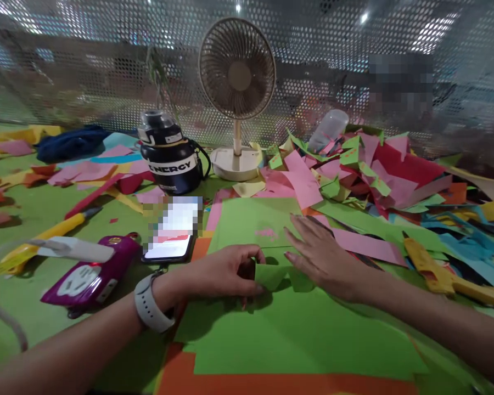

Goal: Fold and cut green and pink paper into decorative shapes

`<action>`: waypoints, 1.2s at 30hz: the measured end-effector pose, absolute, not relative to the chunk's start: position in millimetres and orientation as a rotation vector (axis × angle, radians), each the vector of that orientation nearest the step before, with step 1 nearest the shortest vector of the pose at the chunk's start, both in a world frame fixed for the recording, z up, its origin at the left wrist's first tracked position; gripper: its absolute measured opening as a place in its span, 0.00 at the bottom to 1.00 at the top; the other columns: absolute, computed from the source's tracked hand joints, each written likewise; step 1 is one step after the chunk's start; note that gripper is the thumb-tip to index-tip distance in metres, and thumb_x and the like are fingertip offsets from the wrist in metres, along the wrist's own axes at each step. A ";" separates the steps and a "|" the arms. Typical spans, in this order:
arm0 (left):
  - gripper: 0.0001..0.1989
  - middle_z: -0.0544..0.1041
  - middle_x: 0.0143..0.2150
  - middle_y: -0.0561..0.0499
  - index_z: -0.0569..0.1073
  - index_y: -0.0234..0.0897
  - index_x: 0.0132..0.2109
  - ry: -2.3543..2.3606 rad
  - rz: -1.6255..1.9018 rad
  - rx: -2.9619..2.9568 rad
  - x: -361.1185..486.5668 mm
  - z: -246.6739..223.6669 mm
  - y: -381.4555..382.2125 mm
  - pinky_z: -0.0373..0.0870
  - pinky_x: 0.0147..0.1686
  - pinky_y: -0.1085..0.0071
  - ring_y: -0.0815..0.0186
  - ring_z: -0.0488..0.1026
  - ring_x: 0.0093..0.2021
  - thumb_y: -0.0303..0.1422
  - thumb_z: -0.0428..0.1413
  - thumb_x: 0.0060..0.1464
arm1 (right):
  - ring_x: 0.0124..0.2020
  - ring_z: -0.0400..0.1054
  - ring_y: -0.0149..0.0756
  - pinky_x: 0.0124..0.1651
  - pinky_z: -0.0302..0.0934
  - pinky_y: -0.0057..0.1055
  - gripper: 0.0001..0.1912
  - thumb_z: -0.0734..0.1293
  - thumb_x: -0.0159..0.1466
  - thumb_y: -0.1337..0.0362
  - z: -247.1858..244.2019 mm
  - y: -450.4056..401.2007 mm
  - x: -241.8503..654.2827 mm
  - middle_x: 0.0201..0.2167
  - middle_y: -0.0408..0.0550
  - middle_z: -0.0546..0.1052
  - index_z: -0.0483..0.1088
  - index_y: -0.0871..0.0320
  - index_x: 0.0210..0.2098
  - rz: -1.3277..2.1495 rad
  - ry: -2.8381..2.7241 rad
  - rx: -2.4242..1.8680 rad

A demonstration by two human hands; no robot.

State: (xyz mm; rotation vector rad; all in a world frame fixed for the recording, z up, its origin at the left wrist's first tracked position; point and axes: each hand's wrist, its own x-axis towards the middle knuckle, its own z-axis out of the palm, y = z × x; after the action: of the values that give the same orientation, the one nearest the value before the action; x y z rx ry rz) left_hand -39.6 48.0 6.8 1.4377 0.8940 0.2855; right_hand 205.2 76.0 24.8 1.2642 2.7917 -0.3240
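Observation:
My left hand (234, 271), with a pale watch strap (152, 304) at the wrist, pinches the left end of a small folded piece of green paper (271, 276) between thumb and fingers. Close to the piece's right end, my right hand (319, 255) lies flat with fingers stretched out, palm down. Both hands are over a green sheet of paper (304, 340) spread in front of me. Beyond them is another green sheet (255, 216) bearing a small pink mark. Orange paper (177, 373) shows under the green sheets.
Left of the sheets are a lit phone (170, 236), a purple pouch (99, 269) and a yellow-handled tool (66, 227). Behind stand a dark bottle (170, 159) and a fan (237, 77). Colored paper scraps (379, 170) heap at right, near a yellow glue gun (432, 269).

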 end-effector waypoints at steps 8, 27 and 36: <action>0.13 0.74 0.24 0.56 0.65 0.39 0.44 0.912 0.260 1.490 -41.6 12.6 44.6 0.62 0.17 0.78 0.67 0.74 0.22 0.30 0.58 0.51 | 0.70 0.31 0.51 0.68 0.32 0.57 0.38 0.51 0.68 0.42 12.1 79.2 199.0 0.70 0.54 0.38 0.43 0.55 0.70 -0.305 2.867 1.138; 0.19 0.78 0.23 0.54 0.63 0.37 0.39 0.796 0.281 1.107 -39.1 10.3 47.9 0.65 0.19 0.76 0.71 0.73 0.19 0.33 0.65 0.46 | 0.71 0.30 0.43 0.66 0.28 0.60 0.35 0.37 0.69 0.43 47.9 65.5 216.1 0.70 0.35 0.47 0.65 0.40 0.59 -1.983 2.514 1.405; 0.18 0.79 0.23 0.53 0.66 0.34 0.38 0.738 0.331 1.034 -36.5 15.1 47.5 0.65 0.18 0.77 0.71 0.74 0.19 0.34 0.66 0.45 | 0.70 0.23 0.48 0.65 0.26 0.62 0.33 0.45 0.66 0.38 69.9 32.0 194.2 0.71 0.34 0.39 0.54 0.40 0.65 -1.217 2.854 1.132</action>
State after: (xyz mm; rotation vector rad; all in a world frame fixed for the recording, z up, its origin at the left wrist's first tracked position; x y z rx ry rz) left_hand -36.5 47.5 15.1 1.0337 0.7377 0.3307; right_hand 194.2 32.0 69.9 1.1316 2.8539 -1.2173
